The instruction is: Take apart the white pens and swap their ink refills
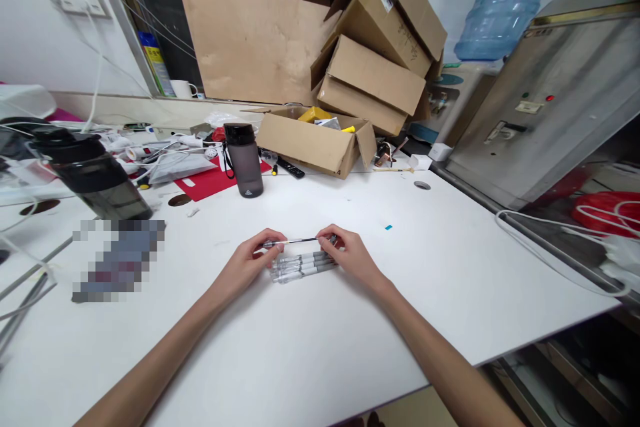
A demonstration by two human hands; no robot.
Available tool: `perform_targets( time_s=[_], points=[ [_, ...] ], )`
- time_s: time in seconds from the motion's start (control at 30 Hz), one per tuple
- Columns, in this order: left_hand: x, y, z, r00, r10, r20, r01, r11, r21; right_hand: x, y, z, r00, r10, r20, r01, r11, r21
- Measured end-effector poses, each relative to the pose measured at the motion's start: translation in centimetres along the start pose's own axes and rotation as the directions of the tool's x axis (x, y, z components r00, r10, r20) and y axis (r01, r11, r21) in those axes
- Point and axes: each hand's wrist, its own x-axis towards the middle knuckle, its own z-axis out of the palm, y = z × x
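Note:
Both hands pinch a thin pen point(301, 240) and hold it level above the white table point(300, 360). My left hand point(257, 253) is closed on its left part, where a clear end pokes out past the fingers. My right hand point(345, 248) grips the right part, with a dark piece showing at the fingertips. Between the hands the stretch is slim, white and black, like a refill; whether it is joined to the pieces in my fingers I cannot tell. Right below lie several clear pens with grey grips point(303, 267), side by side, partly covered by my fingers.
A dark grey bottle point(245, 163) stands behind my hands, and a larger black-topped bottle point(100, 177) at the left by a pixelated flat object point(120, 260). An open cardboard box point(305, 143) sits at the back. A blue scrap point(389, 227) lies to the right.

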Motion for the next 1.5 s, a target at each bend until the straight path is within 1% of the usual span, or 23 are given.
perform_targets(
  time_s=[0.1, 0.2, 0.3, 0.37, 0.53, 0.67, 0.93, 1.27, 1.5],
  points=[
    [0.0, 0.1, -0.1, 1.0, -0.007, -0.025, 0.007, 1.0, 0.004, 0.0, 0.1, 0.0, 1.0, 0.019, 0.015, -0.02, 0.999, 0.05],
    [-0.1, 0.4, -0.2, 0.998, -0.014, -0.06, 0.015, 1.0, 0.018, 0.1, 0.2, -0.1, 0.997, 0.073, 0.034, -0.077, 0.989, 0.126],
    [-0.1, 0.5, -0.3, 0.995, -0.007, -0.098, 0.011, 0.999, 0.043, 0.3, 0.4, -0.3, 0.994, 0.113, 0.01, -0.113, 0.976, 0.186],
    [-0.1, 0.6, -0.4, 0.993, -0.003, -0.119, 0.008, 0.999, 0.041, 0.5, 0.5, -0.5, 0.993, 0.111, -0.036, -0.101, 0.971, 0.216],
    [-0.1, 0.6, -0.5, 0.987, 0.002, -0.159, 0.001, 1.0, 0.023, 1.0, 0.5, -0.8, 0.983, 0.045, -0.18, 0.002, 0.967, 0.254],
    [-0.1, 0.7, -0.5, 0.986, -0.004, -0.169, 0.008, 1.0, 0.027, 1.1, 0.1, -1.0, 0.973, 0.056, -0.222, 0.019, 0.947, 0.321],
    [-0.2, 0.7, -0.5, 0.985, 0.005, -0.172, 0.0, 1.0, 0.027, 1.0, -0.3, -1.0, 0.982, 0.02, -0.188, 0.042, 0.946, 0.321],
    [-0.1, 0.6, -0.5, 0.989, -0.001, -0.151, 0.004, 1.0, 0.021, 1.0, -0.1, -1.0, 0.981, 0.017, -0.193, 0.047, 0.944, 0.325],
    [-0.2, 0.6, -0.3, 0.99, -0.02, -0.136, 0.022, 1.0, 0.017, 0.7, -0.5, -0.5, 0.991, 0.02, -0.134, 0.028, 0.938, 0.345]
  ],
)
